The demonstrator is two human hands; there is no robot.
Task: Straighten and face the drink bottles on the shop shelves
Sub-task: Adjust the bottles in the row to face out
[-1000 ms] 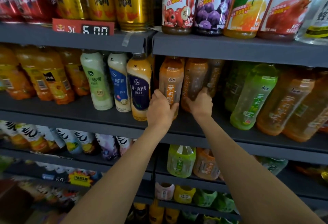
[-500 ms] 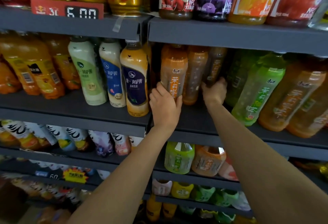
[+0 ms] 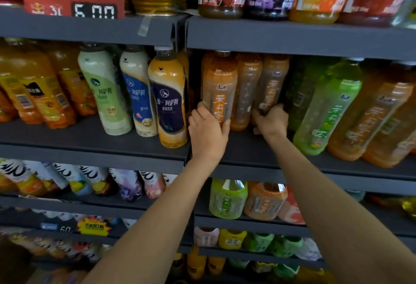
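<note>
My left hand (image 3: 208, 133) grips the front orange tea bottle (image 3: 219, 85) low down; it stands upright on the middle shelf (image 3: 252, 148), label facing me. My right hand (image 3: 271, 120) grips the third orange bottle (image 3: 271, 83), tilted slightly, label angled leftward.

Shop: stocked shelves (image 3: 292, 36), price tag (image 3: 74, 9)

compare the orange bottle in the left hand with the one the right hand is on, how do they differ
The left hand grips the front orange bottle, its label facing out. The right hand grips the third orange bottle, which sits further back with its label turned partly sideways. Both stand upright on the same shelf.
</note>
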